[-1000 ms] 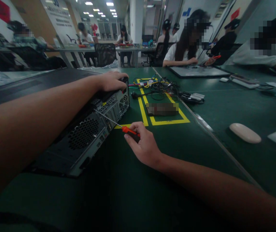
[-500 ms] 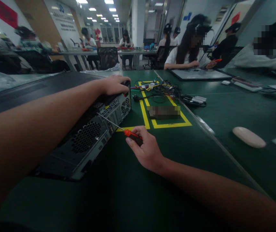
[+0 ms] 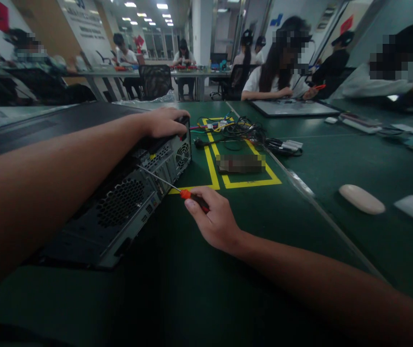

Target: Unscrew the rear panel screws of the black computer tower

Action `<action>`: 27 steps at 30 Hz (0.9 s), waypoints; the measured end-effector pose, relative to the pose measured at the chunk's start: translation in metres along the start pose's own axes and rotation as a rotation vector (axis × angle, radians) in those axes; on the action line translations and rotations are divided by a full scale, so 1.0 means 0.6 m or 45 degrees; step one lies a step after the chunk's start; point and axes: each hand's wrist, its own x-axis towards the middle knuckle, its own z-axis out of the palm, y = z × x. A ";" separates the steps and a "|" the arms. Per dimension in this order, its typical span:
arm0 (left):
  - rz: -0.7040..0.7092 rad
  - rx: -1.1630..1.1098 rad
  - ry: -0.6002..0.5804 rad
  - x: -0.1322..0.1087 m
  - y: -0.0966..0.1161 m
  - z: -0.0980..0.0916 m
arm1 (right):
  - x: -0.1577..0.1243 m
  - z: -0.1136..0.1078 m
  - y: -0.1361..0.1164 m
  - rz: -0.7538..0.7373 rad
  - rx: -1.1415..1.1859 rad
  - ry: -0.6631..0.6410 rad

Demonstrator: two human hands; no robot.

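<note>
A black computer case lies on its side at the left, its metal rear panel with vent holes and a fan grille facing me. My left hand grips the case's top far corner, with the fingers over the edge and the thumb toward the rear panel. In my right hand is a screwdriver with an orange and black handle. Its thin shaft points up and left, and the tip meets the upper part of the rear panel. Whether it sits in a screw is too small to tell.
Bundled cables lie beyond the case, near yellow tape on the green table. A blurred-out dark block sits inside the tape. A pale oval object lies right. Co-workers sit across the table.
The whole view has shifted slightly, so everything appears a little farther left and up. Both hands keep their holds, and the screwdriver tip stays at the same place on the rear panel.
</note>
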 end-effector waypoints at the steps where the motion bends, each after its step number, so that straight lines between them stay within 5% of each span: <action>1: 0.004 -0.016 -0.003 0.001 -0.001 0.001 | 0.000 0.000 0.001 -0.004 0.006 -0.006; 15: 0.044 0.011 -0.013 -0.019 0.018 -0.006 | 0.000 0.005 0.003 0.074 0.020 -0.047; 27: 0.030 -0.029 -0.002 0.005 -0.010 0.001 | 0.000 0.002 -0.001 0.079 0.053 -0.039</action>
